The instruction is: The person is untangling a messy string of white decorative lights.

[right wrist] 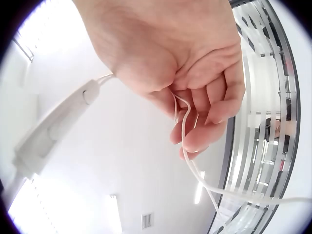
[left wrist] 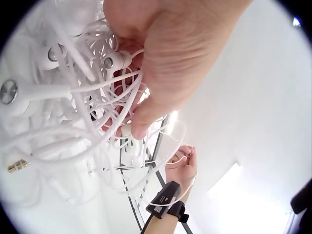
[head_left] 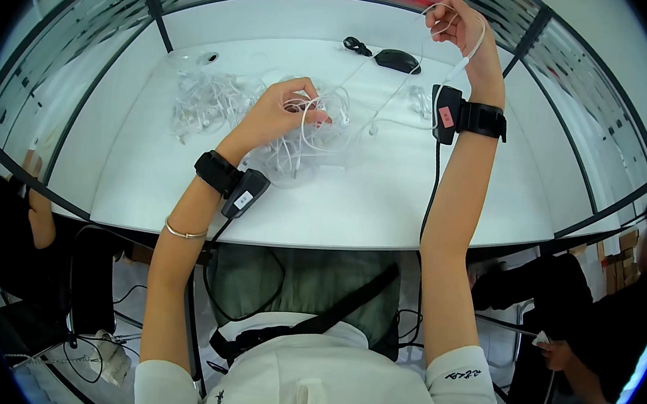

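The left hand (head_left: pixel 289 110) has its fingers curled round part of a tangle of white earphone cables (head_left: pixel 297 153) on the white table. In the left wrist view, earbuds (left wrist: pixel 114 61) and a gold plug (left wrist: pixel 18 166) hang among loops beside the left hand (left wrist: pixel 170 63). Raised high at the right, the right hand (head_left: pixel 464 41) holds thin white cable in curled fingers. A white inline remote (right wrist: pixel 56 129) dangles on its cable beside the right hand (right wrist: pixel 195 92). Cable runs between the right hand and the tangle.
Another heap of bagged white cables (head_left: pixel 205 103) lies left of the tangle. A black mouse (head_left: pixel 397 61) with a bundled cord lies at the back. A small clear bag (head_left: pixel 418 101) is near the right wrist. Glass partitions (head_left: pixel 74 65) edge the table. Seated people are at both sides.
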Demonstrator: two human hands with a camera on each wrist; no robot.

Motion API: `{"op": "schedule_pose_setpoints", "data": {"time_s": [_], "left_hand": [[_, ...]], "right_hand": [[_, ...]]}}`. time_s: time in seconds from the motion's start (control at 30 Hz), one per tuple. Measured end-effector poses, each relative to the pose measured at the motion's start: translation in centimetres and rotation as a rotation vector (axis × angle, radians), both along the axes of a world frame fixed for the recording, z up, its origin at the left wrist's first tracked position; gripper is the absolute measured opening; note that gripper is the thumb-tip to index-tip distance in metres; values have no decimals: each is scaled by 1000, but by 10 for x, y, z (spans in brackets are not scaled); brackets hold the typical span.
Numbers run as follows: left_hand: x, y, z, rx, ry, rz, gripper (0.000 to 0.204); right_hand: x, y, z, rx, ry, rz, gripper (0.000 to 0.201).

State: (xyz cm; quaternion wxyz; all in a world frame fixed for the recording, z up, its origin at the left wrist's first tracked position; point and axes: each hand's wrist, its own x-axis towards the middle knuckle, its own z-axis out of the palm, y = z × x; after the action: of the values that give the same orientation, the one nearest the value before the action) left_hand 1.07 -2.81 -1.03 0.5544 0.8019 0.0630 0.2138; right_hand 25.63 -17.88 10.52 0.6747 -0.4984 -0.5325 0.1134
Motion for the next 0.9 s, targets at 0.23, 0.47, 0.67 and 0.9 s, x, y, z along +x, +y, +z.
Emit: {"op": "schedule_pose_setpoints", "data": {"time_s": [0.23, 0.47, 0.67, 0.9], "left_hand": [[1, 5, -5, 6, -35, -33, 21], [4, 5, -10, 34, -98, 15, 21], [1, 7, -8, 46, -48, 46, 21], [0, 5, -8, 49, -51, 56, 19]], "right_hand": [[2, 2, 0, -96, -160, -80, 39], [-5, 1, 8, -58, -68, 37, 48], [-15, -3, 12, -50, -143, 31, 49], [-22, -4, 15, -65, -144, 47, 48]]}}
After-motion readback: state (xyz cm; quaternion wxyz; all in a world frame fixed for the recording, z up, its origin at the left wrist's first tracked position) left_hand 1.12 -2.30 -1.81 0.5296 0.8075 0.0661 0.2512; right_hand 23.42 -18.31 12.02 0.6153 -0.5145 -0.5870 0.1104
